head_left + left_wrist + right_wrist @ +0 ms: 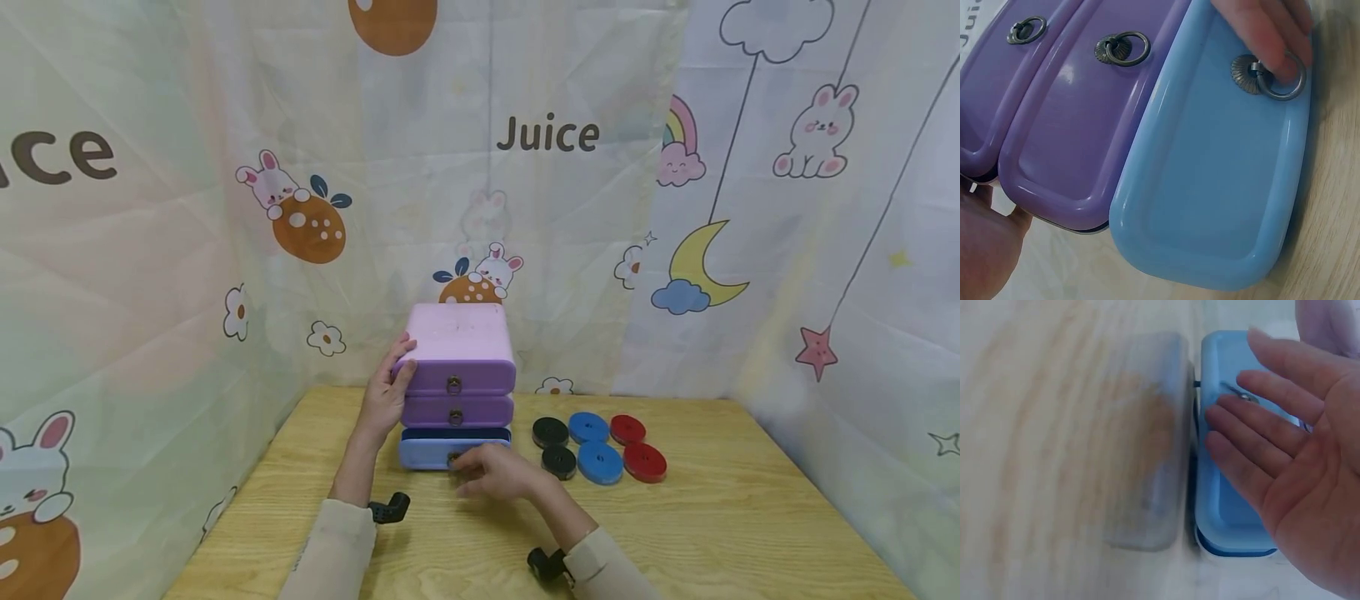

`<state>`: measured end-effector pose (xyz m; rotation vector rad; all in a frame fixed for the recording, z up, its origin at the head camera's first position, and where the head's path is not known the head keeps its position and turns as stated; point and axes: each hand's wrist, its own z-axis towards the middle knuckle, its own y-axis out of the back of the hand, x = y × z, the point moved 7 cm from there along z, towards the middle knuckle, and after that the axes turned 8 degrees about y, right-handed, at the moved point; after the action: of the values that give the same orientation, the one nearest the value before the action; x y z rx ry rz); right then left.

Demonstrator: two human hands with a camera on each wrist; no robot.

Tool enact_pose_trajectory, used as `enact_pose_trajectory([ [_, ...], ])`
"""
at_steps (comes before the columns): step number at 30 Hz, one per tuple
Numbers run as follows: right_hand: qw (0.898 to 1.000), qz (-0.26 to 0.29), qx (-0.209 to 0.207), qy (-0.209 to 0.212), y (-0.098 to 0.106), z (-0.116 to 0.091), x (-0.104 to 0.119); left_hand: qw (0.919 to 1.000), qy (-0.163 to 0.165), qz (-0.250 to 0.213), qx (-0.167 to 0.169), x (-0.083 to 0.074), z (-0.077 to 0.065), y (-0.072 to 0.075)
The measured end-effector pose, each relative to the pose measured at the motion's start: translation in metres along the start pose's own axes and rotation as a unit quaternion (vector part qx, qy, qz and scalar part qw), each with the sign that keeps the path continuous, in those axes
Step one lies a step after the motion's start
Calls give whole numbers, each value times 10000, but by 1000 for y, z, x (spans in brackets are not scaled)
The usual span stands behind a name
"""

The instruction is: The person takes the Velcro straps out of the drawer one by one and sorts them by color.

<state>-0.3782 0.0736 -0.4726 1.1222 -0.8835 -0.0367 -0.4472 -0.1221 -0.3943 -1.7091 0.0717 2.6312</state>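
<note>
A small drawer cabinet with a pink top stands on the table, with two purple drawers above a light blue drawer. The blue one juts out slightly, its dark interior showing along the top. My left hand presses against the cabinet's left side, fingers near the top edge and thumb by the front corner. At the blue drawer's front is my right hand, its fingers extended and thumb apart. One of its fingertips lies within the metal ring pull, seen in the left wrist view.
Right of the cabinet lie flat round discs in pairs: black, blue and red. Printed curtains surround the wooden table at the back and sides. A black wrist camera juts from the left sleeve.
</note>
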Motion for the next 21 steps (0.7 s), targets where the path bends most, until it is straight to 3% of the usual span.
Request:
enact_pose_trajectory([
  [4,9997,89,223,9,-5,1,-2,10000,2,19,-4,1,0,0],
  [11,9932,1154,-58,-148,-2,1,-9,9999,-63,96,-64,-2,1,0],
  [21,9858,1662,-72,-236,-5,-1,-18,9999,-93,75,-71,-3,0,-2],
])
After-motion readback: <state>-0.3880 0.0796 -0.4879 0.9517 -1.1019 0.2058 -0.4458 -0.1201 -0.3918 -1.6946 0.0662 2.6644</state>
